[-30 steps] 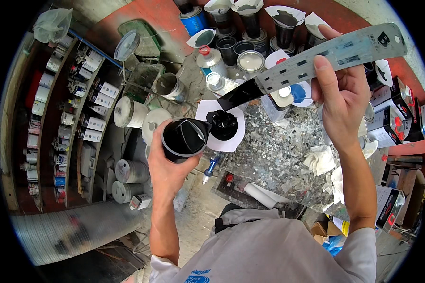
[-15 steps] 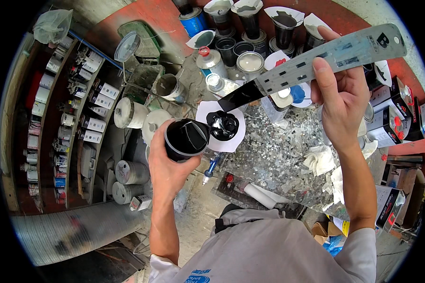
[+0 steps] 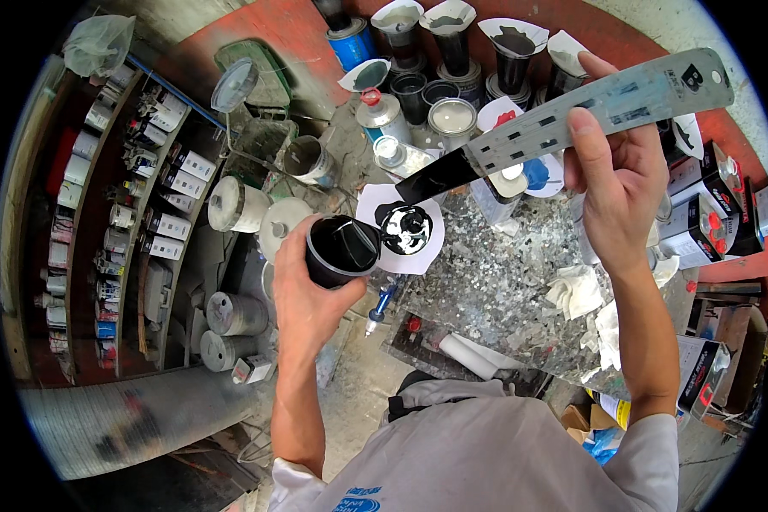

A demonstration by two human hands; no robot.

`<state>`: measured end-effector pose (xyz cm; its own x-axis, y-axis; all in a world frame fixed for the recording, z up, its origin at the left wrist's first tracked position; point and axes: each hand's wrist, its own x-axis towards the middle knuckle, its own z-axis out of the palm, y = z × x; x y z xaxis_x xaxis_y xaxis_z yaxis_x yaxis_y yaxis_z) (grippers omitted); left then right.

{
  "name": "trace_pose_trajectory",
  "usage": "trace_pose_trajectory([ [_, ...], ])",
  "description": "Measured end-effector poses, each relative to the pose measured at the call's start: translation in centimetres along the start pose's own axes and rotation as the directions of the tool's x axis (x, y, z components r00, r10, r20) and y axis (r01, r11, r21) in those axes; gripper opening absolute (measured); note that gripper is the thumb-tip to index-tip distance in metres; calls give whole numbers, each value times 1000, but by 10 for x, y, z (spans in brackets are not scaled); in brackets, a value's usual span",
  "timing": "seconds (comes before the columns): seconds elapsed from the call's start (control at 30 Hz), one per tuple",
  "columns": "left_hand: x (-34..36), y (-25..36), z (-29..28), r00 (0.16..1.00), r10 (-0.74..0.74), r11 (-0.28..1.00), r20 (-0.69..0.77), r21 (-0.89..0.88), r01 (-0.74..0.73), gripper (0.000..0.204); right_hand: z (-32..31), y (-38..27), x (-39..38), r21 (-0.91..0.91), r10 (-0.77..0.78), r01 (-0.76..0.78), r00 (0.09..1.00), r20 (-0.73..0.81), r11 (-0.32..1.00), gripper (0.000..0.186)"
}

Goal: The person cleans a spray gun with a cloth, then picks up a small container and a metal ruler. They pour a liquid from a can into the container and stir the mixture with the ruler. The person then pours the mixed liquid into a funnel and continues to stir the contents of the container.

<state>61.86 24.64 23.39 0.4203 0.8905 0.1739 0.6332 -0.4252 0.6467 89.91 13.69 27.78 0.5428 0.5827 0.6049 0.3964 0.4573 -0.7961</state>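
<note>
My left hand [image 3: 303, 286] is wrapped round a black plastic cup [image 3: 340, 282] with glossy black paint inside. The cup tilts toward a white paper cone strainer [image 3: 369, 200], whose middle holds black paint with white patches showing through. Up to the right, my right hand [image 3: 610, 162] grips a flat grey paint-mixing stick [image 3: 563, 109] with rows of slots between thumb and fingers. Its black-coated lower end hangs above the strainer's far edge. What stands beneath the strainer is hidden.
Behind the strainer stand a red-capped can [image 3: 382, 115], a white-capped bottle [image 3: 389, 152] and an open paint tin [image 3: 452, 119]. Several cups with paper strainers line the back. Crumpled paper [image 3: 574, 288] lies on the paint-spattered bench [image 3: 495, 273]. Shelves of cans [image 3: 171, 224] rise at left.
Less black paint lies in the strainer, and white patches now show in its middle. The cup has shifted very slightly; the mixing stick has barely moved.
</note>
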Motion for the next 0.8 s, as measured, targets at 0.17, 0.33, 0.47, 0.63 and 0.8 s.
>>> trace_pose_trajectory([
  [0.17,1,-3,0,999,17,999,-29,-27,-18,69,0,-16,9,24,-34,35,999,-42,999,41],
  [0.33,-6,8,-6,999,-38,895,25,-444,45,70,32,-55,19,105,-28,26,999,19,994,34],
  [0.47,-17,13,-18,993,-16,737,114,-670,88,71,70,-64,30,84,-15,-7,964,267,996,22],
  [0.63,-32,27,-9,974,55,671,220,-731,127,80,82,-46,12,-92,185,-160,880,438,983,28],
  [0.8,-64,43,40,957,80,533,278,-824,195,90,6,-24,-70,-26,361,-366,900,246,930,45],
])
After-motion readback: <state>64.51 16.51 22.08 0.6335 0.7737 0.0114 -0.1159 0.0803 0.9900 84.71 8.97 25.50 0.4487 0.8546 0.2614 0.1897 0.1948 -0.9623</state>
